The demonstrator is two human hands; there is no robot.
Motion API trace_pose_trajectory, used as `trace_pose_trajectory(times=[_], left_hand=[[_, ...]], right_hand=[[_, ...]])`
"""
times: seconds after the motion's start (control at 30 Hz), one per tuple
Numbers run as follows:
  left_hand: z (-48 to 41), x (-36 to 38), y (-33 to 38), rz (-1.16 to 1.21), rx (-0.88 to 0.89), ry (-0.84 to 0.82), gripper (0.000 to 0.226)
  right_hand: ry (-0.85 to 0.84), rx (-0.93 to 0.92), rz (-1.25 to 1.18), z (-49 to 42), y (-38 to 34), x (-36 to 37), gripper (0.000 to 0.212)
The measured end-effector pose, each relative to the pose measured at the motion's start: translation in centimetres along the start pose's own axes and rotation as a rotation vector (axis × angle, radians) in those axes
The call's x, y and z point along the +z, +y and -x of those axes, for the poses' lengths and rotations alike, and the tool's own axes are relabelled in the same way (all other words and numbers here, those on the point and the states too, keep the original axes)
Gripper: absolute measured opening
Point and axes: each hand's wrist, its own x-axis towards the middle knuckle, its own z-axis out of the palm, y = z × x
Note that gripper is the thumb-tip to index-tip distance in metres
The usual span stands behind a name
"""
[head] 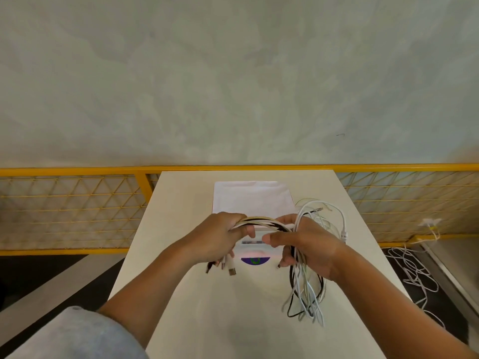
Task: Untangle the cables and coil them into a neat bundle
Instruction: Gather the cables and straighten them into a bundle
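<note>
Head view: looking down at a narrow white table [181,255], both hands working above its middle.
Left hand [216,240]: fingers curling closed around one end of the cable bundle [264,223], gripping it tight; palm facing down.
Right hand [308,244]: closing loosely around the other end of the same bundle, thumb [274,239] sticking out toward the left hand, fingers wrapping the strands.
Cable bundle: black, white and cream strands arching between the two hands, held clear of the table.
Plug ends [228,268]: several connectors, one a metal USB plug, hanging below the left hand, just above the tabletop.
Loose tails [305,294]: white and black strands dangling from under the right hand, trailing onto the table in messy loops.
Far loops [331,211]: white strands arcing beyond the right hand, lying near the table's right edge.
White pouch [248,198]: lying flat on the table behind the hands, partly hidden by them; a blue and green round mark [255,260] showing at its near end.
Yellow mesh fence [72,206]: running behind the table, left and right.
Floor cable [414,275]: another white tangle lying on the dark floor right of the table.
Sleeve [77,335]: grey-blue, covering the left upper arm at the bottom left.
</note>
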Motion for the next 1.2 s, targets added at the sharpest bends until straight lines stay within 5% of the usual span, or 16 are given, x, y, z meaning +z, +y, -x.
trace_pose_trajectory(times=[0.1,0.2,0.3,0.43,0.53,0.7,0.9,1.07,1.2], left_hand=[[-0.3,0.0,0.5,-0.088,0.037,0.046,0.020],[-0.4,-0.1,0.5,-0.163,0.106,0.086,0.016],[-0.4,-0.2,0.4,-0.142,0.141,0.076,0.056],[0.1,-0.4,0.9,-0.070,0.211,-0.144,0.094],[0.2,0.2,1.3,-0.092,0.265,-0.205,0.076],[-0.5,1.0,-0.1,-0.253,0.198,-0.087,0.014],[-0.5,1.2,-1.6,-0.125,0.040,0.049,0.030],[0.1,1.3,-1.5,0.169,-0.037,-0.040,0.031],[0.2,1.7,-0.4,0.085,-0.050,-0.073,0.031]], right_hand=[[0.064,0.054,0.103,-0.5,-0.2,0.4,0.063],[0.010,0.119,0.226,-0.4,-0.5,0.9,0.038],[-0.147,0.154,0.376,0.1,-1.2,1.3,0.015],[-0.358,0.200,0.504,0.8,-2.1,1.7,0.010],[-0.458,0.204,0.570,1.1,-2.3,2.1,0.012],[-0.412,0.106,0.443,1.2,-2.2,1.7,0.022],[-0.216,-0.048,0.244,1.5,-2.2,0.7,0.014],[-0.130,-0.103,0.218,1.4,-2.0,-0.5,0.009],[-0.105,-0.164,0.342,1.7,-2.9,-0.6,0.018]])
